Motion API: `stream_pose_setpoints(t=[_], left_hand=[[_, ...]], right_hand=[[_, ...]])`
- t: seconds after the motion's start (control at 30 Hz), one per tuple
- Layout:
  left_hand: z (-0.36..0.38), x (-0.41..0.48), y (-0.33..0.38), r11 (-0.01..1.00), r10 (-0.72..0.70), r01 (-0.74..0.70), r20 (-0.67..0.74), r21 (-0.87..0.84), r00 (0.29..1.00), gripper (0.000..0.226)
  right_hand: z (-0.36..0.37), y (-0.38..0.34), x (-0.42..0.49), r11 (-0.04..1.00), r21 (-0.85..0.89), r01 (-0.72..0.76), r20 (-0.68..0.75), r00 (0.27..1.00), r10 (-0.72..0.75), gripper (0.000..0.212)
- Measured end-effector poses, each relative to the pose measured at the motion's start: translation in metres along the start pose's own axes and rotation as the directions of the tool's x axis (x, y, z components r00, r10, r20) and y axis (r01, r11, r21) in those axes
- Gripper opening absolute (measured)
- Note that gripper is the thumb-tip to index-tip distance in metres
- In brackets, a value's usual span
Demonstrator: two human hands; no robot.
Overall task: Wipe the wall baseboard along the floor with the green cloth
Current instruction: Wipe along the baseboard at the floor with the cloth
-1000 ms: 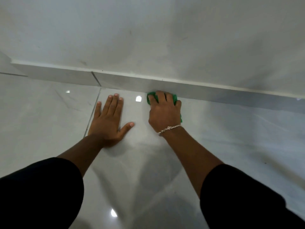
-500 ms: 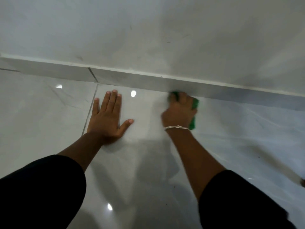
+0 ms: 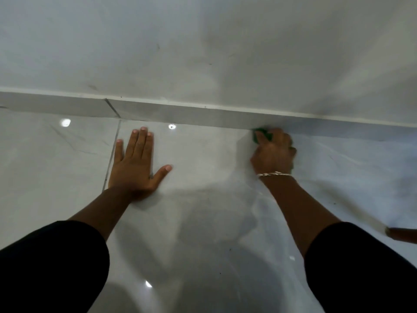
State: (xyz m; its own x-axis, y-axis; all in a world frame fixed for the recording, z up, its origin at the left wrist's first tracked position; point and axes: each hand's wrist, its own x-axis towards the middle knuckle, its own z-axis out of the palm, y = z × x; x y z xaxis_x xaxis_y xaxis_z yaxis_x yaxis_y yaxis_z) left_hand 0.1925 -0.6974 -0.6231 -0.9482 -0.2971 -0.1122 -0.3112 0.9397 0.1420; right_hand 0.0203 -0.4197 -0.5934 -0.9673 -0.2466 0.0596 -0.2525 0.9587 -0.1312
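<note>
A grey tiled baseboard [image 3: 180, 115] runs along the foot of the white wall, from left to right across the view. My right hand [image 3: 273, 152], with a silver bracelet on the wrist, is closed over the green cloth [image 3: 261, 134] and presses it against the baseboard's lower edge. Only a small green patch of cloth shows above my fingers; the rest is hidden under the hand. My left hand [image 3: 135, 163] lies flat on the floor, fingers spread, well left of the cloth and short of the baseboard.
Glossy pale floor tiles [image 3: 203, 222] reflect ceiling lights. A grout line [image 3: 111, 154] runs under my left hand toward a joint in the baseboard [image 3: 111, 108]. A brownish object [image 3: 401, 233] pokes in at the right edge. The wall [image 3: 203, 53] has faint scuff marks.
My right hand has slid the green cloth to the right along the baseboard. The left hand has stayed flat on the floor.
</note>
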Motion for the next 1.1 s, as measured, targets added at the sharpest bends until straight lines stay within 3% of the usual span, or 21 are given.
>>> stream_pose_setpoints(t=[0.1,0.17,0.37,0.43,0.53,0.73,0.9,0.97,1.1], left_hand=[[0.001,0.002,0.001,1.000,0.004,-0.004,0.005,0.012,1.000,0.097],[0.002,0.002,0.001,1.000,0.003,-0.003,0.005,0.012,1.000,0.097],[0.003,0.003,0.001,1.000,0.011,-0.011,-0.021,-0.003,1.000,0.099],[0.002,0.002,0.001,1.000,0.009,-0.009,-0.026,-0.006,1.000,0.099],[-0.001,0.000,0.001,1.000,0.010,-0.010,-0.022,-0.011,1.000,0.097],[-0.003,0.000,0.001,1.000,0.011,-0.011,-0.003,-0.023,1.000,0.097],[-0.004,0.000,0.002,1.000,-0.003,0.002,0.026,0.011,1.000,0.097],[-0.003,0.002,0.001,1.000,0.005,-0.005,0.032,0.024,0.999,0.096],[0.002,0.003,-0.003,1.000,0.019,-0.019,0.009,0.013,1.000,0.096]], right_hand=[[0.002,-0.013,0.001,0.974,-0.033,-0.224,0.012,0.974,0.224,0.047],[0.004,-0.049,-0.005,0.963,-0.037,-0.268,0.019,0.963,0.269,0.047],[0.014,-0.167,-0.026,0.995,0.065,0.070,0.076,0.994,-0.075,0.048],[0.014,-0.171,-0.022,0.979,0.098,0.177,0.080,0.979,-0.185,0.048],[0.008,-0.122,-0.013,0.960,0.046,0.276,0.086,0.956,-0.279,0.051],[-0.004,0.012,0.004,0.995,-0.072,-0.065,0.036,0.997,0.068,0.048],[-0.001,-0.037,0.002,0.941,-0.022,-0.338,0.012,0.941,0.338,0.040],[0.001,-0.070,-0.005,0.953,-0.012,-0.303,0.038,0.952,0.303,0.043],[0.007,-0.149,-0.022,0.999,0.037,-0.017,0.105,0.994,0.013,0.050]])
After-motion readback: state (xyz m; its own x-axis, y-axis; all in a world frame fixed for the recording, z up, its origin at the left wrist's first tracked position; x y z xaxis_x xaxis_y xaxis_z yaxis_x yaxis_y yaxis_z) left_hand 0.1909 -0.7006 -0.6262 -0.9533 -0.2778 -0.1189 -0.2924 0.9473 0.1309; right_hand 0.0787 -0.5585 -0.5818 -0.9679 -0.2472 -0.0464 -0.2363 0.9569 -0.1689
